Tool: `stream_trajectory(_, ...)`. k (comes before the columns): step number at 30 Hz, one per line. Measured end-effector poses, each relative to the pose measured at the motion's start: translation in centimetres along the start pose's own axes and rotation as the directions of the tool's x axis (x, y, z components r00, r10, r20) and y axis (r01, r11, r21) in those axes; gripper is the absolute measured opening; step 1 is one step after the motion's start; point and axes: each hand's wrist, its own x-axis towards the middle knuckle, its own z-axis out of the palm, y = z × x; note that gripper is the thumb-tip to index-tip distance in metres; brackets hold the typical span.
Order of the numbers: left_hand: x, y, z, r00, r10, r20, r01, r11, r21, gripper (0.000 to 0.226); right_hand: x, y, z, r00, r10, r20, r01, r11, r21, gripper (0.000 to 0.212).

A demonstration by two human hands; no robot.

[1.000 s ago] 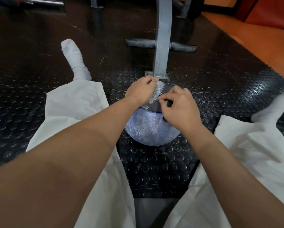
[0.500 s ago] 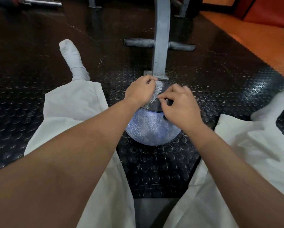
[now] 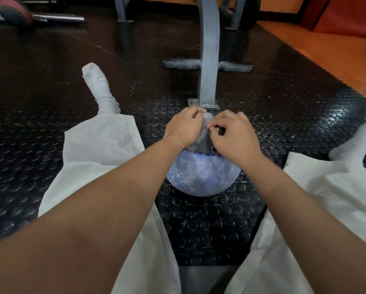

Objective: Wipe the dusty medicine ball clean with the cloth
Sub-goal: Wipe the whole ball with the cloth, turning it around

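A blue medicine ball, speckled with pale dust, sits on the black studded floor between my outstretched legs. A grey textured cloth with a darker fold lies over the top of the ball. My left hand grips the cloth's left side, its fingers curled over the far edge. My right hand pinches the cloth's right side with thumb and fingertips, close beside the left hand. The far side of the ball is hidden behind both hands.
A grey metal machine post with a padded crossbar stands bolted to the floor just beyond the ball. My legs in white trousers and white socks lie on either side. A barbell lies at the far left, and orange flooring runs at the right.
My right hand has slid left along the top of the ball, closing the gap to my left hand. The ball has stayed in place.
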Motion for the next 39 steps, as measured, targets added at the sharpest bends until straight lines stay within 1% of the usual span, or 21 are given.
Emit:
stream_trajectory(2,0.2,-0.2,-0.2,1.000,-0.010,0.011,0.010,1.000,-0.019,0.033,-2.0,-1.1,0.6,0.987,-0.158,0.010,0.158,0.987,-0.022,0.019)
stream_trajectory(4,0.1,-0.6,-0.2,1.000,-0.008,0.008,0.008,0.999,-0.054,0.030,-3.9,-2.0,0.9,0.945,-0.317,0.077,0.321,0.946,-0.039,0.025)
stream_trajectory(6,-0.2,-0.8,-0.2,1.000,0.005,-0.001,-0.005,0.997,-0.079,0.027,-3.8,-1.6,0.5,0.925,-0.360,0.123,0.368,0.929,-0.043,0.027)
stream_trajectory(8,-0.6,-0.8,-0.1,1.000,0.010,-0.012,-0.010,0.997,-0.082,0.029,-2.5,-1.1,0.0,0.950,-0.293,0.108,0.298,0.954,-0.036,0.025)
stream_trajectory(11,-0.7,-0.5,-0.1,1.000,0.005,-0.031,-0.007,0.998,-0.058,0.032,0.2,-0.1,-0.4,0.998,-0.041,0.043,0.041,0.999,0.023,0.019)
stream_trajectory(13,-0.5,-0.4,0.0,1.000,-0.004,-0.027,0.003,0.999,-0.038,0.033,0.8,0.2,-0.3,0.999,0.044,0.016,-0.045,0.998,0.036,0.018)
stream_trajectory(14,-0.4,-0.3,-0.1,1.000,-0.008,-0.018,0.007,0.999,-0.037,0.033,0.5,0.0,-0.1,0.999,0.038,0.001,-0.039,0.998,0.039,0.018)
stream_trajectory(16,0.0,-0.3,-0.2,1.000,-0.014,0.003,0.014,0.999,-0.048,0.032,-0.9,-0.5,0.3,0.997,-0.076,-0.015,0.076,0.996,0.041,0.017)
stream_trajectory(18,0.1,-0.5,-0.4,1.000,-0.020,0.016,0.021,0.998,-0.061,0.031,-2.9,-1.4,0.7,0.970,-0.237,0.050,0.237,0.971,0.010,0.021)
stream_trajectory(20,-0.1,-0.6,-0.4,1.000,-0.009,0.014,0.010,0.997,-0.070,0.030,-3.6,-1.5,0.8,0.936,-0.331,0.123,0.333,0.943,0.004,0.029)
stream_trajectory(22,-0.4,-0.6,-0.2,1.000,0.010,0.006,-0.009,0.997,-0.073,0.031,-2.7,-1.0,0.2,0.938,-0.322,0.128,0.325,0.946,0.005,0.029)
stream_trajectory(23,-0.5,-0.5,-0.2,1.000,0.014,0.000,-0.014,0.997,-0.071,0.031,-2.0,-0.7,0.0,0.957,-0.275,0.095,0.276,0.961,0.008,0.027)
stream_trajectory(26,-0.5,-0.2,0.0,1.000,0.013,-0.025,-0.014,0.999,-0.033,0.033,0.7,0.6,-0.3,1.000,-0.003,0.013,0.002,0.998,0.061,0.018)
stream_trajectory(28,-0.2,0.0,0.1,1.000,0.007,-0.016,-0.007,1.000,0.001,0.034,1.2,0.7,0.2,0.997,0.075,-0.011,-0.075,0.996,0.047,0.019)
stream_trajectory(29,0.1,0.2,0.4,1.000,0.003,0.002,-0.003,1.000,0.007,0.034,0.9,0.7,0.4,0.998,0.067,-0.013,-0.067,0.998,0.021,0.019)
stream_trajectory(31,0.5,0.3,0.3,1.000,-0.008,0.023,0.008,1.000,0.009,0.034,-0.7,-0.2,0.7,0.999,-0.035,-0.014,0.035,0.999,0.006,0.019)
stream_trajectory(33,0.8,0.4,0.3,1.000,-0.014,0.023,0.013,1.000,0.006,0.033,-2.6,-1.2,0.9,0.985,-0.169,0.031,0.169,0.986,-0.003,0.022)
stream_trajectory(35,0.8,0.3,0.5,1.000,-0.006,0.022,0.006,1.000,0.009,0.032,-3.6,-1.4,0.6,0.965,-0.247,0.086,0.247,0.969,0.002,0.030)
stream_trajectory(37,0.4,0.4,0.8,0.999,0.019,0.026,-0.020,1.000,0.006,0.033,-3.1,-0.5,-0.1,0.958,-0.271,0.092,0.272,0.962,-0.003,0.030)
stream_trajectory(38,0.2,0.4,0.8,0.999,0.030,0.023,-0.031,1.000,0.003,0.033,-2.6,0.0,-0.5,0.967,-0.248,0.062,0.249,0.969,-0.005,0.026)
stream_trajectory(39,0.2,0.5,0.8,0.999,0.038,0.017,-0.038,0.999,0.004,0.034,-1.8,0.5,-0.7,0.983,-0.182,0.025,0.182,0.983,0.000,0.022)
